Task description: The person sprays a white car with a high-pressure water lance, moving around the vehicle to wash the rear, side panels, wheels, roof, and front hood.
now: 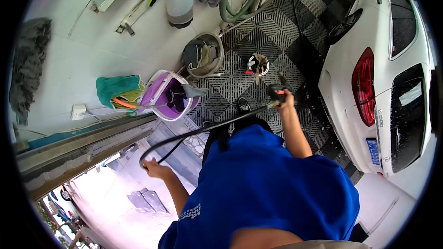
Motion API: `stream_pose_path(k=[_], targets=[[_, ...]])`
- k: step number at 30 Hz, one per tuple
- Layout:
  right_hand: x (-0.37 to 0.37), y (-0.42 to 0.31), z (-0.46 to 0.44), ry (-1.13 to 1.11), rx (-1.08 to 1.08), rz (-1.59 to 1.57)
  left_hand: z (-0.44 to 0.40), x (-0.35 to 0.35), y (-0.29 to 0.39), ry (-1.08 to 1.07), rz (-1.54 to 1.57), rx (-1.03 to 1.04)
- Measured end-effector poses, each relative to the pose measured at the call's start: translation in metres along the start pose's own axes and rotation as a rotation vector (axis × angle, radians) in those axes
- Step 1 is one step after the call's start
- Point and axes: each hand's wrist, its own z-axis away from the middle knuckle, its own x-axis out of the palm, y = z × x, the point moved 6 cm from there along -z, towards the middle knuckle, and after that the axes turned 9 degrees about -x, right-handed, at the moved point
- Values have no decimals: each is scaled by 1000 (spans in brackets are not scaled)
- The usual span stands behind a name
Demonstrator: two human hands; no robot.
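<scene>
My right hand (287,103) is wrapped round the grip of a black spray gun (277,91) with an orange part. From the gun's rear end a black hose (210,127) runs across in front of my blue shirt. At the left, my left hand (156,169) grips this hose where it bends back in a loop. The gun's nozzle points away from me, over the tiled floor. To the right of the gun stands a white car (339,85), its rear with a red tail light (363,87) turned this way and droplets on its dark window.
A purple and white bucket (157,93) and a grey bucket (217,41) with cloths stand by the wall. A small white pail (264,70) with tools sits on the grated floor (235,64). A spray bottle (179,5) hangs on the wall near a green hose (224,10).
</scene>
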Motion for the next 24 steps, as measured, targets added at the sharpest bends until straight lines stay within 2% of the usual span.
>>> stream_pose_path(k=[2, 3, 5, 9, 13, 15, 17, 19, 20, 21, 24], targets=[[-11, 51, -15, -14, 48, 0, 12, -29, 51, 10, -5, 53], [2, -32, -80, -57, -43, 37, 74, 11, -14, 19, 11, -22], [5, -3, -92, 6, 66, 5, 85, -12, 3, 86, -51, -16], [36, -1, -117, 92, 35, -88, 115, -24, 7, 213, -128, 34], [48, -12, -119, 115, -61, 79, 141, -33, 0, 235, -106, 30], [40, -32, -120, 173, -116, 378, 148, -53, -10, 247, -173, 60], [69, -39, -133, 178, -110, 329, 145, -41, -18, 261, -104, 34], [59, -67, -141, 166, -202, 481, 154, -56, -25, 259, -161, -1], [64, -62, -152, 245, -211, 421, 149, -54, -29, 257, -123, -3], [75, -84, -134, 241, -157, 538, 157, -58, -29, 270, -137, -12], [87, -95, -178, 152, -94, 532, 163, -46, -36, 238, -229, -4]])
